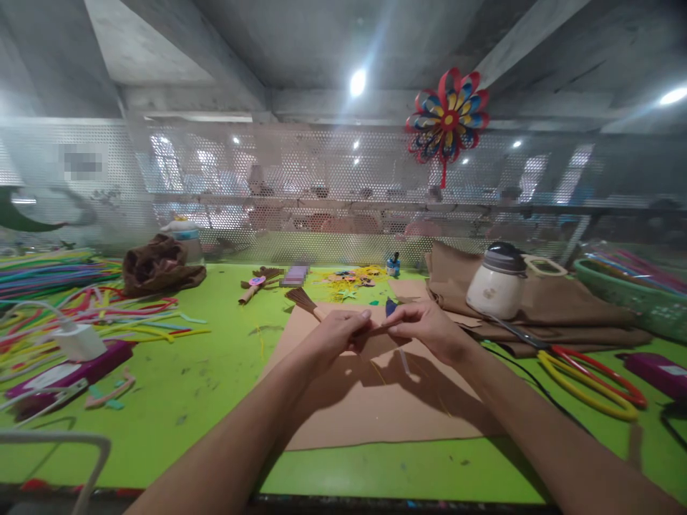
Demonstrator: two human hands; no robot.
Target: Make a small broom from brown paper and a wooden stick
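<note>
Left hand (pixel 335 335) and right hand (pixel 429 330) pinch opposite ends of a thin brown stick (pixel 370 330), held level above the brown card sheet (pixel 370 408), likely to keep it taut for working. Small fibre broom (pixel 305 300) lies just beyond the left grip; white jar (pixel 497 282) and scissors (pixel 585 372) sit right of the right grip, nothing blocking.

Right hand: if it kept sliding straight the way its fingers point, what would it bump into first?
The right hand points leftward at the left hand, so it would likely meet those fingers first, along the small broom-like stick they pinch together. Their fingertips already look nearly touching.
</note>
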